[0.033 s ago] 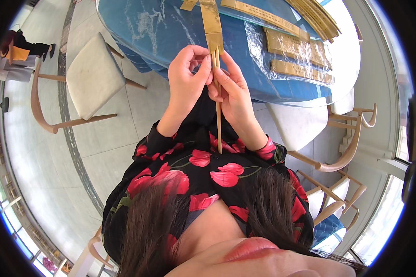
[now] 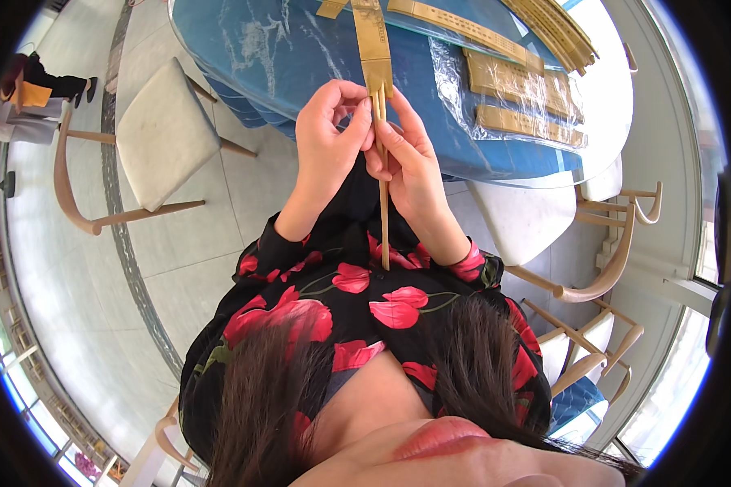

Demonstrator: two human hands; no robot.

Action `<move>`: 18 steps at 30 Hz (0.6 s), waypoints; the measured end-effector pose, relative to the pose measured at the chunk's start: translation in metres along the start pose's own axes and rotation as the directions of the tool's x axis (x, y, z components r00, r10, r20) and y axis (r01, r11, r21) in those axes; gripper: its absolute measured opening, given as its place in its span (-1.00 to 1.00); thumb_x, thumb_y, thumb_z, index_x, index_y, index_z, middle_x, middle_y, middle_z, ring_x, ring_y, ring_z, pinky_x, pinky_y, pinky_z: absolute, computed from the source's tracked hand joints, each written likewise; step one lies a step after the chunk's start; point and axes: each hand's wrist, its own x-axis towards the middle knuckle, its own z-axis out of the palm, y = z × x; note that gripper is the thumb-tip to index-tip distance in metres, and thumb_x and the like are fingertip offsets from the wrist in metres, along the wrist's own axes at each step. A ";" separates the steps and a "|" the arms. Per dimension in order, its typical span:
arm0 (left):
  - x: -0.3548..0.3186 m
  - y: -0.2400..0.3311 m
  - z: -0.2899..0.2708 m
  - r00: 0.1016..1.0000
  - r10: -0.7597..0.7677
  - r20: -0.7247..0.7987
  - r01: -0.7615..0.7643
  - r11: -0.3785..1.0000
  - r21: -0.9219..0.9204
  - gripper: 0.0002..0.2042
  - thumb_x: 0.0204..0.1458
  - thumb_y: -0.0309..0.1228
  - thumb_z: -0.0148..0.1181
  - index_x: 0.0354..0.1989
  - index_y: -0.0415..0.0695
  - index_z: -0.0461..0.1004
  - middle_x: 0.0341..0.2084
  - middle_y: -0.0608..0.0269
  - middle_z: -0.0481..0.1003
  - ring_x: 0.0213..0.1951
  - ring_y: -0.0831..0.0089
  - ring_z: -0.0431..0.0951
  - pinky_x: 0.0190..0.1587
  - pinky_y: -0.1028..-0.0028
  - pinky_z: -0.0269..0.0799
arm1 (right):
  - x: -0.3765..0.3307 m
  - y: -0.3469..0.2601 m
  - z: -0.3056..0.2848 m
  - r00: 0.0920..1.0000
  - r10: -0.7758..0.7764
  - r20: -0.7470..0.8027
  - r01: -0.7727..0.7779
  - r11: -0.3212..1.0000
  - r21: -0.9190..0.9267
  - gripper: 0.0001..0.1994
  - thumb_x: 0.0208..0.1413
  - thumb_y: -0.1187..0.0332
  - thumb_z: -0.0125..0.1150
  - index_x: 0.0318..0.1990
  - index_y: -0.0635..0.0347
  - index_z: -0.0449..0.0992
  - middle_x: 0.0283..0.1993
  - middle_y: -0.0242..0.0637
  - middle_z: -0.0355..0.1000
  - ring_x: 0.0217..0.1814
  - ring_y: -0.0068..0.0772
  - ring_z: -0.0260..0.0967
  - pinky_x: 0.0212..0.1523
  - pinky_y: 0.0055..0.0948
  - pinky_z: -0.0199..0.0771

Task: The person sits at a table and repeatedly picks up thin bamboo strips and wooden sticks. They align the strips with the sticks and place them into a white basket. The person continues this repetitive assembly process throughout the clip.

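A pair of thin bamboo chopsticks (image 2: 384, 223) points down toward my chest, and its top end sits inside a long tan paper sleeve (image 2: 374, 45). My left hand (image 2: 325, 134) pinches the sticks just below the sleeve's mouth with thumb and forefinger. From the other side, my right hand (image 2: 414, 162) grips the same sticks a little lower. Both hands hover in front of the near edge of a blue glass-topped table (image 2: 284, 57).
Several tan sleeved packs in clear plastic wrap (image 2: 516, 93) lie on the table to the right. A white-cushioned wooden chair (image 2: 158, 138) stands at the left, and more chairs (image 2: 544, 223) at the right. Another person (image 2: 32, 89) is at the far left on the tiled floor.
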 end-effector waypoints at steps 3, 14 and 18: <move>-0.004 0.002 -0.003 0.993 0.026 0.116 -0.032 0.998 0.045 -0.98 0.25 -0.60 0.13 -0.21 -0.27 0.47 -0.35 0.36 0.51 -0.45 0.73 0.41 -0.37 0.67 0.34 | -0.004 -0.005 0.005 0.999 -0.002 -0.046 0.002 1.000 -0.012 -0.53 0.44 0.40 0.01 0.45 0.14 0.22 -0.31 -0.30 0.45 -0.48 -0.62 0.30 -0.52 -0.65 0.16; 0.018 0.026 -0.011 0.956 -0.048 0.289 0.188 0.858 -0.479 -0.48 0.43 -0.06 -0.09 0.28 -0.29 0.24 0.04 0.05 0.49 0.14 0.26 0.50 0.27 0.29 0.36 | 0.002 0.001 -0.008 0.992 0.074 0.103 -0.073 0.997 -0.005 -0.80 0.45 0.35 0.01 0.09 0.26 0.40 -0.35 -0.28 0.47 -0.53 -0.65 0.27 -0.55 -0.69 0.13; 0.030 0.026 0.009 0.956 -0.048 0.290 0.190 0.853 -0.486 -0.65 0.47 -0.22 -0.15 0.17 -0.25 0.34 -0.47 0.41 0.36 -0.51 0.65 0.33 -0.27 0.53 0.44 | 0.008 0.009 -0.004 0.986 0.104 0.132 -0.108 0.994 0.028 -0.86 0.45 0.34 0.04 -0.04 0.22 0.39 -0.35 -0.25 0.48 -0.50 -0.58 0.34 -0.52 -0.65 0.23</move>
